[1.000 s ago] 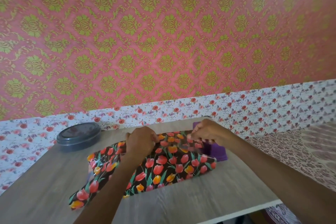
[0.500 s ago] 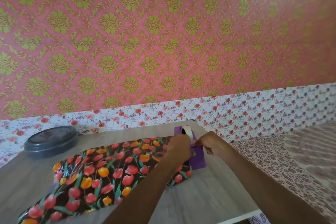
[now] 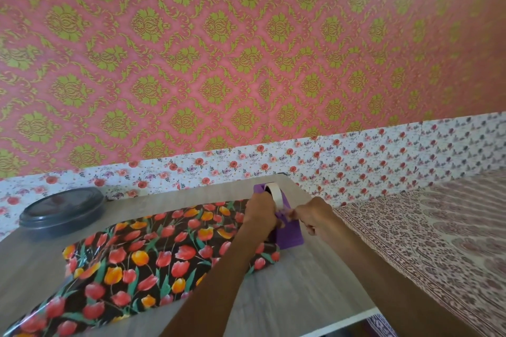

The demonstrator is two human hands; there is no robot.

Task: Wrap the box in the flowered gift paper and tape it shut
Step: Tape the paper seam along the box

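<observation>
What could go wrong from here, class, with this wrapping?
The left hand grips the purple plastic tape dispenser; the right hand apparently pulls tape. Neither hand holds the black tulip-printed gift paper, so its fold may spring open. The dispenser sits near the grey wooden table's edge and could slide off.

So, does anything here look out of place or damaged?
Nothing looks damaged or spilled. Only the flowered gift paper is untidy: its near-left end lies loose and creased on the table, not folded yet.

No words, labels, brand marks or numbers can be read anywhere; every surface carries only patterns.
</observation>
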